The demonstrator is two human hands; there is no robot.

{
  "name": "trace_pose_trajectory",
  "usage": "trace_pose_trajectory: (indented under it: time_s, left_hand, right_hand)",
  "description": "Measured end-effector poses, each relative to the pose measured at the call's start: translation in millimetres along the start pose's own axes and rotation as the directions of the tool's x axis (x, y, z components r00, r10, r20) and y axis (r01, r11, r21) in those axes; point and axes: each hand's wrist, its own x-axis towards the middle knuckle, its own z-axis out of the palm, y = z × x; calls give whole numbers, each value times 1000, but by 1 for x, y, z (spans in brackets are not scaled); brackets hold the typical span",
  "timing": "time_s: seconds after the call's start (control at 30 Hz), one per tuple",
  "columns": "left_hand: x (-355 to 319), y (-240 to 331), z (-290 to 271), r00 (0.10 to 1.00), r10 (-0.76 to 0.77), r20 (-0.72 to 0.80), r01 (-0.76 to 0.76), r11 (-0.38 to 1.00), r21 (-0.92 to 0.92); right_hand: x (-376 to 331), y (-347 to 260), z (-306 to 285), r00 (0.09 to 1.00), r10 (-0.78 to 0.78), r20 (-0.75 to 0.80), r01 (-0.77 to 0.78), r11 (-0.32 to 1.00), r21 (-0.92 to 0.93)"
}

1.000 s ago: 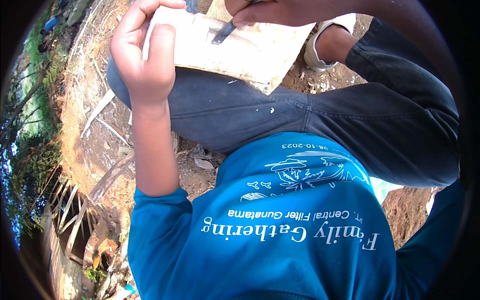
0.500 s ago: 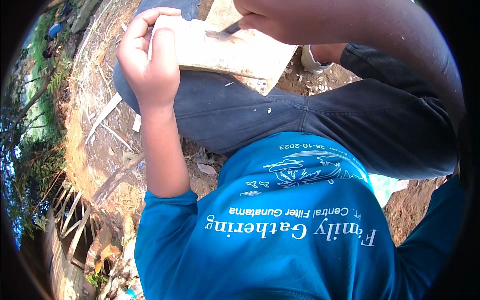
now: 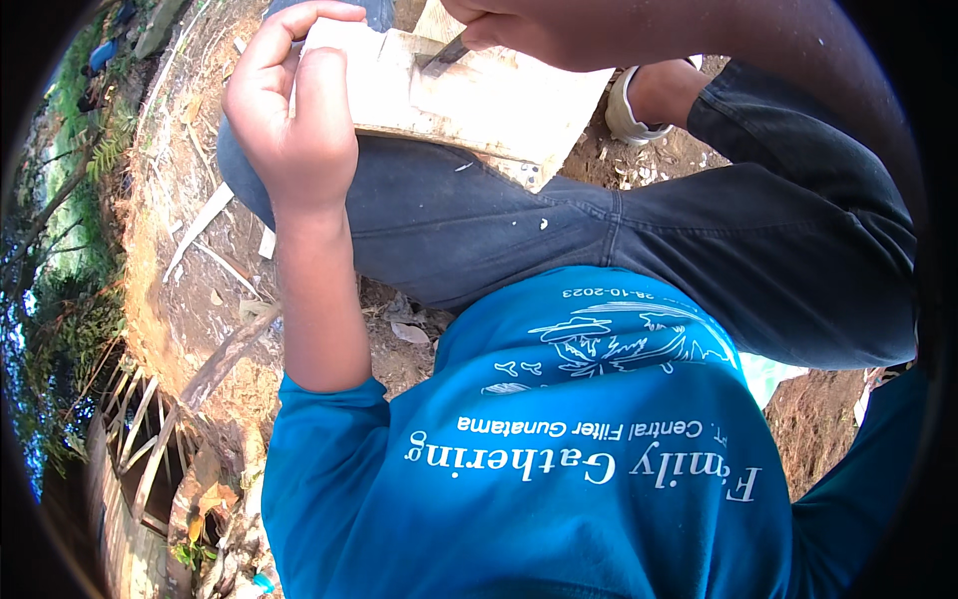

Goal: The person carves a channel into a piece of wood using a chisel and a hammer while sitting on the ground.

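Left hand: the left hand (image 3: 294,120) sits in the upper left of the frame, closed around the left end of the block (image 3: 469,100), thumb on the near face, fingers curled over the top edge.
Right hand: the right hand (image 3: 559,30), at the top centre, is clenched on a blade (image 3: 444,57); the handle is hidden in the fist.
Block: pale wood, roughly rectangular, resting across the thigh in dark trousers (image 3: 599,230), upper centre of the frame.
Blade: short and dark, its tip touching the block's upper face near a shallow cut step.
Progress: by my reading, carving is under way and early; one notch shows near the blade, while the rest of the block looks squared and unshaped. Pale chips (image 3: 544,224) lie on the trousers and ground (image 3: 200,290), so some wood is off. Most shaping appears left.
Surroundings: bare soil with sticks and slivers at left; a shoe (image 3: 629,110) at upper right; blue shirt (image 3: 559,469) fills the lower frame.
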Motion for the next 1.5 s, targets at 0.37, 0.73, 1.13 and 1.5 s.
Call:
trace_pose_trajectory:
  time_s: [0.37, 0.73, 1.13, 1.5]
  left_hand:
    - [-6, -1, -7, 985, 150, 87, -150, 989, -9]
    - [-14, 10, 2, 994, 100, -39, -99, 995, 29]
    - [-13, 8, 3, 997, 40, -73, -34, 997, 72]
    - [-4, -1, 7, 986, 165, -10, -165, 985, -39]
  right_hand:
    - [42, 34, 44, 847, -362, -388, 425, 901, 87]
    - [10, -12, 10, 976, 209, 55, -216, 961, 171]
    - [6, 0, 5, 998, -45, -32, 48, 994, 94]
    - [26, 34, 28, 980, -166, -111, 190, 946, 263]
